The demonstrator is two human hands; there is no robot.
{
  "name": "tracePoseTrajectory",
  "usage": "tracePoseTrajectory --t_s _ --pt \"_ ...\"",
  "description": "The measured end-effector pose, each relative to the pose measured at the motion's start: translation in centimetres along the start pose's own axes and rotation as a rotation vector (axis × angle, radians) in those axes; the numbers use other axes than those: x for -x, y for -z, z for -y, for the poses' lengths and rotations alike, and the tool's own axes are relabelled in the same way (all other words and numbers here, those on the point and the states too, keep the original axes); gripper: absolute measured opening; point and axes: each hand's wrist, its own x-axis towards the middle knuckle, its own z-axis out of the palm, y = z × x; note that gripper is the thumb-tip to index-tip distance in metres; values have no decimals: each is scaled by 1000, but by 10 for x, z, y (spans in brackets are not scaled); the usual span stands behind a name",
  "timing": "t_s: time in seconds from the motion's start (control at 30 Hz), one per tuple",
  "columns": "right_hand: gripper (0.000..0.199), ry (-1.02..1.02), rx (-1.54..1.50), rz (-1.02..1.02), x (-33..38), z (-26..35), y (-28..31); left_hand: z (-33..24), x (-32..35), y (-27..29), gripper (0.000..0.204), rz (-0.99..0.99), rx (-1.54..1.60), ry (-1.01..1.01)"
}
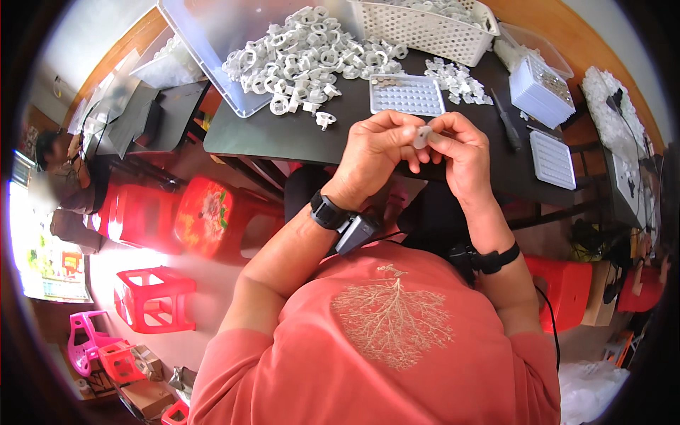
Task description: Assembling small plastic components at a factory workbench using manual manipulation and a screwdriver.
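Observation:
A small whitish plastic part point(423, 137) is pinched between both hands above the near edge of the dark table point(244, 134). My left hand point(375, 147) grips it from the left with thumb and fingertips. From the other side, my right hand point(464, 152) closes thumb and fingers on the same piece. Just beyond the hands lies a white tray point(425, 100) with rows of small pockets, and a few brownish round pieces sit in its far left corner. Fingers cover much of the held part, so its full shape is hidden.
White ring-shaped parts point(304, 60) spill from a tipped clear bin point(212, 64). Small white pieces point(457, 81) lie beside a screwdriver point(505, 119). Stacked trays point(542, 92), another pocketed tray point(552, 159) and a white basket point(425, 32) stand around. Red stools point(154, 301) are at left.

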Motion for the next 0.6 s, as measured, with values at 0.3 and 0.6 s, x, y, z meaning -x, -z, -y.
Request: tracePoseTrajectory --t_s 0.3,0.6 --pt "8 4 1 -8 3 -3 0 8 -2 11 26 97 -163 -119" --pt "11 -4 -9 -7 7 1 -1 5 -1 3 23 93 -129 -84"
